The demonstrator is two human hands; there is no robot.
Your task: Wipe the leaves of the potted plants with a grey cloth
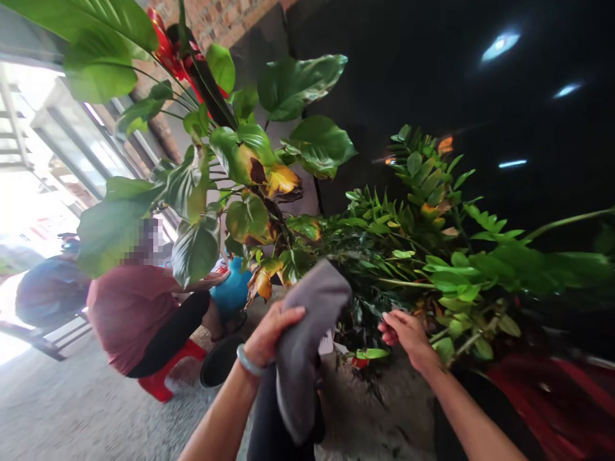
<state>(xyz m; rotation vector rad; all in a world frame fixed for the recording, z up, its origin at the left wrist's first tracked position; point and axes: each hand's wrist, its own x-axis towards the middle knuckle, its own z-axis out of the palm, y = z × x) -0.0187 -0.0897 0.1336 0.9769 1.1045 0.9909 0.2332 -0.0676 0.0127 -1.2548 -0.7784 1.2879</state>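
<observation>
My left hand [269, 334] grips a grey cloth [307, 333] that drapes down over my wrist, which wears a pale bangle. The cloth's top reaches up to the foliage. My right hand [406, 333] pinches at a stem or leaf low in a plant with many small glossy leaves [432, 256]; what sits between its fingers is too small to make out. To the left rises a taller plant with large broad leaves [240, 160], some yellowed and browned [278, 179].
Another person in a red shirt [132, 307] crouches on a red stool [163, 381] at the left, next to a blue pot [233, 288]. A dark wall stands behind the plants. Grey concrete floor [86, 410] spreads below; bright doorway at far left.
</observation>
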